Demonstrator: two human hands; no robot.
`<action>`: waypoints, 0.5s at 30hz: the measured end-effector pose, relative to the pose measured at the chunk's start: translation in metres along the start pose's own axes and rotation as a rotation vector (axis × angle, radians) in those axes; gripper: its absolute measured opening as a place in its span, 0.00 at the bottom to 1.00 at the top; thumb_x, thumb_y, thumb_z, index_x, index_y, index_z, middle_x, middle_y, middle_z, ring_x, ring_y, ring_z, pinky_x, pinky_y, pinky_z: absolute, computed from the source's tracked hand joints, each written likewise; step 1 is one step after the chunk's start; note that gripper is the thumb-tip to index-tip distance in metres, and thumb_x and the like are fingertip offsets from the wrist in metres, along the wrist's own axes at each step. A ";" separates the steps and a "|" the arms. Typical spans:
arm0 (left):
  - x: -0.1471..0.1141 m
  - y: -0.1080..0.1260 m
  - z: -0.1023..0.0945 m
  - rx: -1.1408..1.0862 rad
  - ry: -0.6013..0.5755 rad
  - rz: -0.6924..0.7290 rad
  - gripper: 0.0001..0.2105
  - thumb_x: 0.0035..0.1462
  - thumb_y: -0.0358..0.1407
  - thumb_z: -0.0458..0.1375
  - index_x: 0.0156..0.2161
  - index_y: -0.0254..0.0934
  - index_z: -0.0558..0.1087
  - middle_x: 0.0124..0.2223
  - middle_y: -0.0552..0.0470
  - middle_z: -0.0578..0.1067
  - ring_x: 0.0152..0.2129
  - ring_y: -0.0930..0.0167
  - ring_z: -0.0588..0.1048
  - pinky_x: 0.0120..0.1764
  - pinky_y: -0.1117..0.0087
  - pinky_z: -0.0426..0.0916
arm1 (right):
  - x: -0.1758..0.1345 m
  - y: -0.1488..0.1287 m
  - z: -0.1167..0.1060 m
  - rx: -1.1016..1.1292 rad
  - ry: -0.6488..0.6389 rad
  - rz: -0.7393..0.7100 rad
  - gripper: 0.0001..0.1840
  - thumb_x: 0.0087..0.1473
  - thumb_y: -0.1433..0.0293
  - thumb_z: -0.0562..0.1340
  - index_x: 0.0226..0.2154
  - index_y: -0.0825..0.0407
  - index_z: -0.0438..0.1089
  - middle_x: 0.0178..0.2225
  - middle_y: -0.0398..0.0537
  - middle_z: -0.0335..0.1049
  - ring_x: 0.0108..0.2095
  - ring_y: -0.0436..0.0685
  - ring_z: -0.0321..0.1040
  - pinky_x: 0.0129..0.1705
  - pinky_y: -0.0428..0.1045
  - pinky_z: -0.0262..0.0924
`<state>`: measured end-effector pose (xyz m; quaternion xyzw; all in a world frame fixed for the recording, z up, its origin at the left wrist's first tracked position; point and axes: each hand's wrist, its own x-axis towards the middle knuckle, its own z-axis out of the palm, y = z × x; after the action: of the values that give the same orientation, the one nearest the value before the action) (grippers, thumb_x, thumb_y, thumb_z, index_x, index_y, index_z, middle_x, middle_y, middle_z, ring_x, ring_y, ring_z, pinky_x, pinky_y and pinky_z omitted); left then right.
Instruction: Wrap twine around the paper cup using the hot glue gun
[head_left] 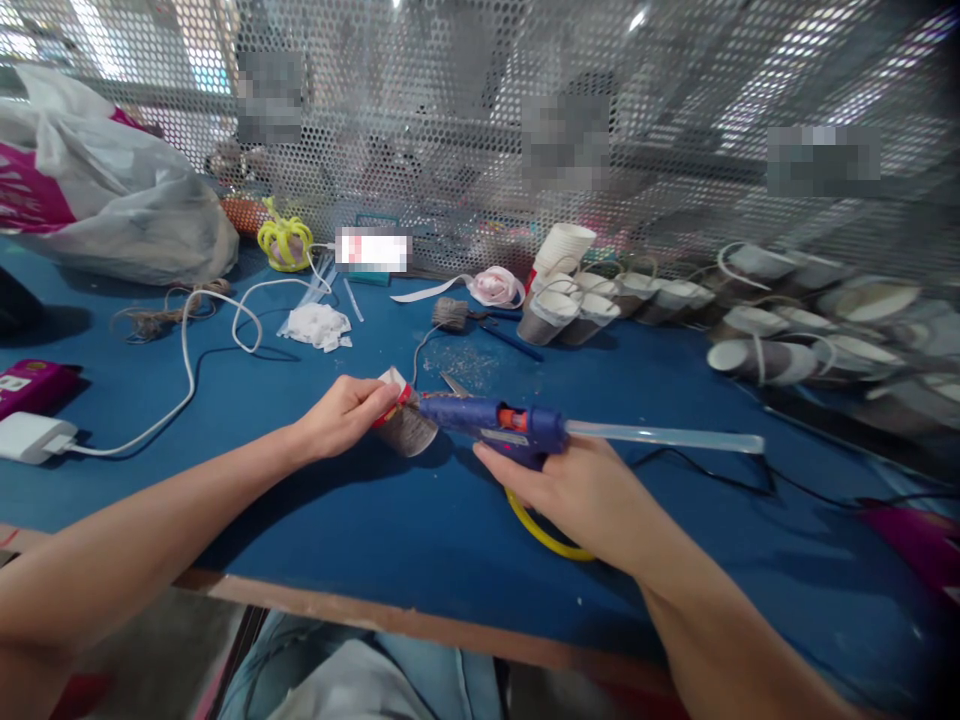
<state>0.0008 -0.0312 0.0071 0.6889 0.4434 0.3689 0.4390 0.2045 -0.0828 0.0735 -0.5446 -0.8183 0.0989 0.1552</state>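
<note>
My left hand (341,415) grips a paper cup (409,432) by its red and white part, fingers wrapped round it. The cup lies tilted just above or on the blue table, its lower part covered in something brownish grey. In my right hand (559,485) is a blue hot glue gun (491,418), with a long clear glue stick (667,437) jutting from its back. The nozzle points left and meets the cup's side; whether it touches, I cannot tell. Behind it, scissors (454,384) lie partly hidden. A yellow ring (555,540) shows below my right hand.
Wrapped cups with handles (551,315) stand along the back right. A ball of grey twine (450,314), a pink ribbon roll (495,287) and white scraps (319,326) lie behind my hands. A white cable (191,350) and charger (34,438) sit left, near a plastic bag (135,200).
</note>
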 end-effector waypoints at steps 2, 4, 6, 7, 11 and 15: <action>0.000 0.000 0.000 -0.002 0.001 0.003 0.20 0.51 0.45 0.47 0.24 0.29 0.71 0.20 0.53 0.67 0.18 0.76 0.62 0.22 0.76 0.57 | 0.000 0.000 0.000 -0.024 0.014 -0.024 0.10 0.47 0.68 0.53 0.26 0.49 0.70 0.21 0.48 0.69 0.23 0.55 0.66 0.26 0.48 0.60; 0.000 0.000 0.001 -0.007 0.003 -0.003 0.20 0.51 0.45 0.47 0.24 0.29 0.70 0.19 0.53 0.67 0.18 0.76 0.62 0.22 0.76 0.57 | -0.001 0.000 0.000 -0.076 0.021 -0.078 0.10 0.47 0.68 0.54 0.27 0.48 0.70 0.22 0.49 0.69 0.25 0.57 0.66 0.28 0.49 0.60; 0.000 0.000 0.001 -0.011 0.010 -0.014 0.20 0.50 0.46 0.48 0.23 0.29 0.70 0.19 0.53 0.67 0.18 0.76 0.62 0.22 0.76 0.57 | -0.001 0.000 0.000 -0.111 0.020 -0.111 0.10 0.47 0.68 0.53 0.27 0.49 0.70 0.22 0.49 0.69 0.27 0.58 0.66 0.29 0.50 0.60; 0.000 0.000 0.001 -0.011 0.012 -0.018 0.20 0.50 0.46 0.48 0.23 0.29 0.71 0.19 0.53 0.67 0.18 0.76 0.62 0.22 0.76 0.57 | -0.001 0.001 0.001 -0.110 0.023 -0.111 0.10 0.47 0.68 0.53 0.26 0.49 0.70 0.22 0.50 0.69 0.28 0.58 0.66 0.30 0.50 0.60; 0.000 0.001 0.001 -0.008 0.012 -0.015 0.20 0.50 0.45 0.48 0.24 0.28 0.71 0.20 0.52 0.67 0.19 0.76 0.63 0.22 0.76 0.58 | -0.002 0.001 0.001 -0.045 0.035 -0.057 0.09 0.48 0.68 0.53 0.25 0.48 0.69 0.22 0.48 0.69 0.25 0.56 0.67 0.27 0.49 0.61; -0.001 0.001 0.001 -0.012 0.006 0.001 0.20 0.51 0.45 0.48 0.25 0.28 0.71 0.20 0.52 0.68 0.19 0.76 0.62 0.23 0.77 0.58 | -0.002 0.001 0.001 -0.068 0.007 -0.097 0.10 0.47 0.68 0.53 0.27 0.48 0.70 0.23 0.49 0.70 0.28 0.58 0.67 0.30 0.50 0.61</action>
<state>0.0018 -0.0322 0.0076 0.6852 0.4421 0.3739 0.4418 0.2054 -0.0840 0.0720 -0.5098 -0.8459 0.0613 0.1441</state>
